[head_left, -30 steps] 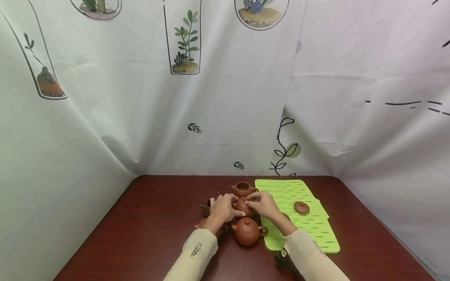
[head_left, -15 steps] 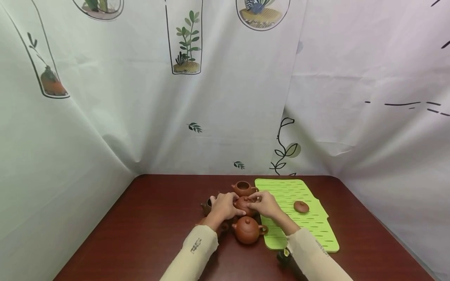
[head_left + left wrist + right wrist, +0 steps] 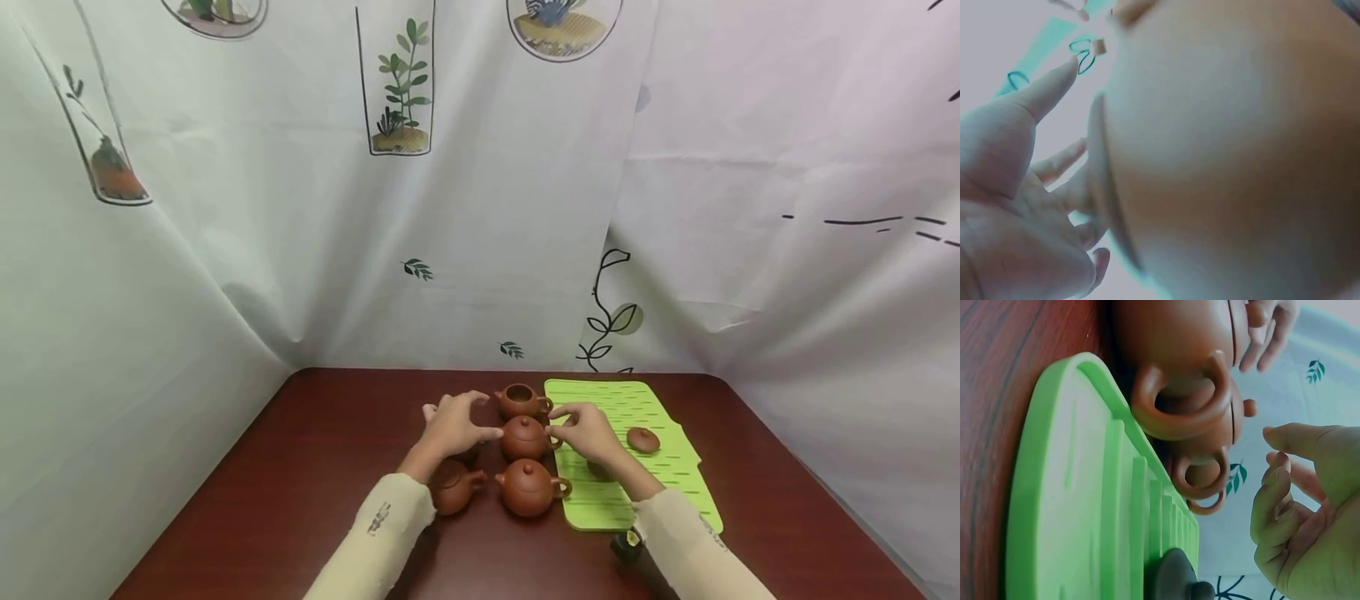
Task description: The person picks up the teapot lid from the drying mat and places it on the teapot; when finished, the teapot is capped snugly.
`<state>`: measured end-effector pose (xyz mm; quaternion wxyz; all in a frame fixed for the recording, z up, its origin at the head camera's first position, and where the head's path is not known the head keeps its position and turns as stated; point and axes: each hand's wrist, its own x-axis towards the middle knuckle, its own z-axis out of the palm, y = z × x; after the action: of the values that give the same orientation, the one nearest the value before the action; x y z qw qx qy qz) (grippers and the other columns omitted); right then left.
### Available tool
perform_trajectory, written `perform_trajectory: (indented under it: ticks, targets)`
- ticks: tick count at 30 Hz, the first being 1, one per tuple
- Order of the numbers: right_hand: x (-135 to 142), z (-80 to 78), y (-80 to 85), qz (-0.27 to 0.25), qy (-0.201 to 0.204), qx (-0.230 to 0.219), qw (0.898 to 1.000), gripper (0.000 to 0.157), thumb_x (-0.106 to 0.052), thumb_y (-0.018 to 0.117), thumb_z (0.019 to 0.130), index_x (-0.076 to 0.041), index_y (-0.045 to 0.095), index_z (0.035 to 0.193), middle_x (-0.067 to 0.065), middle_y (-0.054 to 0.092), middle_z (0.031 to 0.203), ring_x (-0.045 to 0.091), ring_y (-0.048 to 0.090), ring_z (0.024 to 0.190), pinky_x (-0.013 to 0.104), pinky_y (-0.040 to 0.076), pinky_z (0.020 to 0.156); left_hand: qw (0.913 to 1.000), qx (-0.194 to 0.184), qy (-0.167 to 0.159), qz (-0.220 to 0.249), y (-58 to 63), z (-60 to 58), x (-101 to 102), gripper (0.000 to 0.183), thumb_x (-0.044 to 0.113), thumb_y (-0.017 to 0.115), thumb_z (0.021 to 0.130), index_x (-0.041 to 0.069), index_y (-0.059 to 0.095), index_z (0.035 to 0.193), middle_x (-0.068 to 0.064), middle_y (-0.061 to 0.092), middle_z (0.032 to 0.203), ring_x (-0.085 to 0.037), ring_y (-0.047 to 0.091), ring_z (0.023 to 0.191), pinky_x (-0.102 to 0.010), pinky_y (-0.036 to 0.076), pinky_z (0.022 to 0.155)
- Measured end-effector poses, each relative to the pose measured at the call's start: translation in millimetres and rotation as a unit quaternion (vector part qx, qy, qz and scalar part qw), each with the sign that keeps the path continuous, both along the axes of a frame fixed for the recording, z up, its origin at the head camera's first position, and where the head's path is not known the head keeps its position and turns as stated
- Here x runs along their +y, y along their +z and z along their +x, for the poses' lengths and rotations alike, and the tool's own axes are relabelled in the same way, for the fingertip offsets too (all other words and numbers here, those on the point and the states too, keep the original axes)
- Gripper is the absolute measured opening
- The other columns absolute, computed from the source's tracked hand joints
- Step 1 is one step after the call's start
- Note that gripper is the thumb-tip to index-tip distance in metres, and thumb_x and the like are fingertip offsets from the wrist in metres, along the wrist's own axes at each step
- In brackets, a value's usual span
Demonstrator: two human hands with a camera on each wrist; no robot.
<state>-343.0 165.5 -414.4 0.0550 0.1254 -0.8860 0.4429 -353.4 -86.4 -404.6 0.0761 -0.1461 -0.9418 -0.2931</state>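
The middle reddish-brown teapot (image 3: 525, 439) stands with its lid on, between the two hands. My left hand (image 3: 453, 425) is at its spout side, thumb and fingers spread, gripping nothing. On the handle side is my right hand (image 3: 588, 432); the right wrist view shows its thumb and fingertips close together with nothing between them. A lidded teapot (image 3: 527, 488) stands in front and a lidless one (image 3: 519, 402) behind. Below the left wrist sits another brown teapot (image 3: 452, 487). A dark teapot (image 3: 469, 455) is mostly hidden by the left hand.
A green ridged mat (image 3: 675, 492) lies on the right side of the dark red table (image 3: 300, 500). It bears a loose brown lid (image 3: 642, 440) and, under the right hand, a dark lid (image 3: 1172, 576). Printed white cloth (image 3: 487, 208) hangs behind.
Both hands have let go of the middle teapot and its lid and drawn apart, the left one leftward, the right one rightward. More of the left brown teapot now shows.
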Motion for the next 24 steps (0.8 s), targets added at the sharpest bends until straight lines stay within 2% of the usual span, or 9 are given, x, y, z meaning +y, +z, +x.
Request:
perform_trajectory:
  ticks: [4,7,15,24]
  targets:
    - [4.5,1.1,1.5,0.014,-0.005,0.012,1.000,0.024,-0.010,0.077,0.086,0.001,0.074,0.108,0.016,0.070,0.073,0.023,0.059,0.056,0.027,0.037,0.047,0.9995,0.015,0.011,0.025,0.9,0.0,-23.2,0.059,0.043,0.082,0.080,0.020,0.063,0.131,-0.001,0.066,0.122,-0.027,0.053,0.111,-0.057,0.025,0.093]
    - [8.7,3.5,3.2,0.020,-0.013,0.020,1.000,0.023,-0.011,0.078,0.085,-0.001,0.075,0.105,0.016,0.068,0.070,0.018,0.055,0.054,0.028,0.039,0.049,0.9990,0.016,0.014,0.038,0.7,0.9,-36.8,0.057,0.042,0.082,0.080,0.020,0.064,0.130,-0.002,0.065,0.125,-0.028,0.054,0.114,-0.057,0.026,0.092]
    - [24.6,12.9,7.2,0.031,-0.019,0.021,0.999,0.025,-0.013,0.078,0.086,0.000,0.074,0.107,0.013,0.068,0.072,0.032,0.065,0.068,0.031,0.045,0.055,0.9982,-0.024,0.001,0.056,-6.0,6.7,-65.1,0.058,0.039,0.082,0.082,0.019,0.062,0.132,-0.008,0.063,0.129,-0.031,0.058,0.114,-0.060,0.030,0.095]
    - [44.0,23.8,0.8,0.045,-0.027,0.015,0.999,0.028,-0.016,0.077,0.086,0.002,0.073,0.108,0.008,0.067,0.070,0.018,0.062,0.062,0.032,0.047,0.056,0.9984,-0.047,0.002,0.032,-18.9,6.9,-81.0,0.065,0.041,0.084,0.078,0.015,0.061,0.134,-0.007,0.066,0.121,-0.032,0.058,0.110,-0.056,0.034,0.090]
